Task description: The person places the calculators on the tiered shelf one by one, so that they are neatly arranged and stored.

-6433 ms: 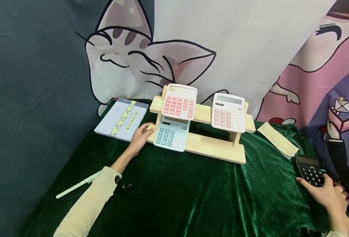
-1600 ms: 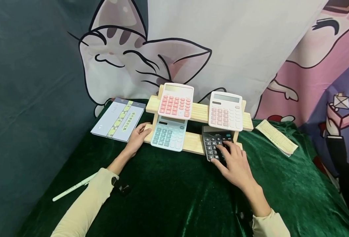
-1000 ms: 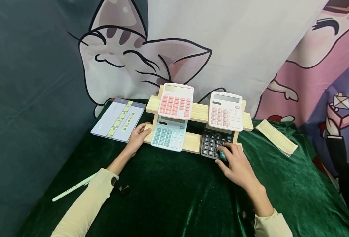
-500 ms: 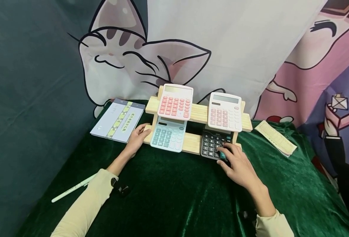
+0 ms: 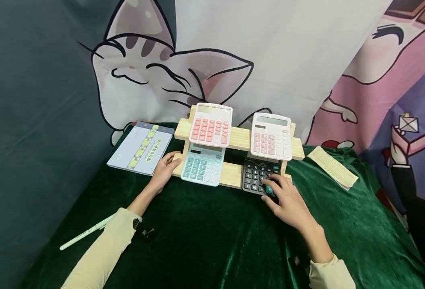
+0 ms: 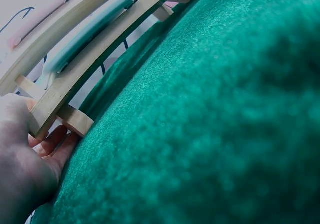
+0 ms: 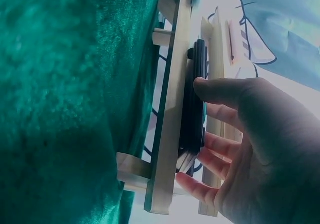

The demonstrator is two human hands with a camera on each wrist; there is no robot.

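Note:
My left hand grips the left end of the lower shelf of a two-tier wooden stand. In the left wrist view, its fingers reach under the wooden plank. On the right of that shelf leans a black calculator, its top partly hidden by the tier above. My right hand holds it at the lower right, fingertips over the keys and side, thumb against the front edge in the right wrist view. A blue calculator stands on the lower left; pink and white calculators stand above.
A notebook lies left of the stand, with a pale green pen nearer the front left. To the right is a yellowish pad of paper slips. Green velvet cloth covers the table. A printed cartoon curtain hangs behind.
My right hand brought the black calculator from the far right to the lower shelf, then shifted it slightly left under the upper tier. Lately the hands barely move; the head view drifts slightly.

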